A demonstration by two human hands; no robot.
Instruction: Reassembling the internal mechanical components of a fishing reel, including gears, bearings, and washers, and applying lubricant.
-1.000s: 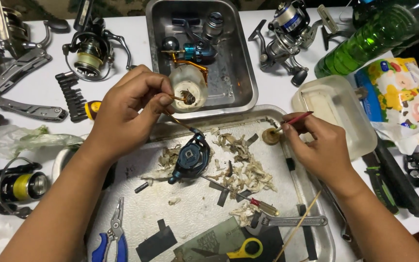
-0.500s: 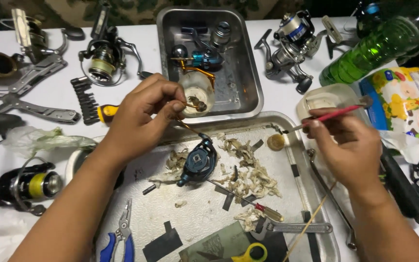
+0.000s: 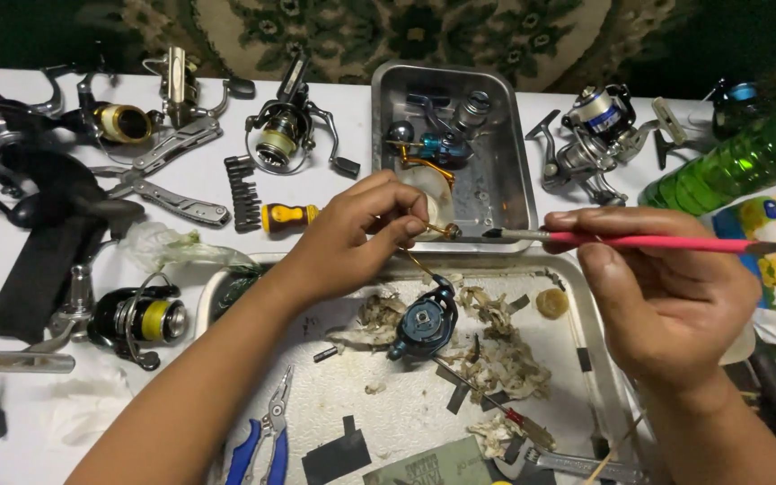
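The left hand (image 3: 352, 238) pinches a small brass part (image 3: 449, 231) over the tray (image 3: 586, 314) rim at 12 o'clock; the right hand (image 3: 666, 296), closed on a pink brush (image 3: 648, 241), sits at 3 o'clock. The brush lies level, bristles pointing to 9 o'clock, touching the part. Little room: the steel pan (image 3: 514, 171) is just behind, scraps crowd below.

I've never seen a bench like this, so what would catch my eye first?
At centre, the left hand pinches a small brass part while the right hand holds a pink brush with its tip at that part. Below them a blue reel body lies among torn paper scraps in a metal tray. Fishing reels ring the white table.
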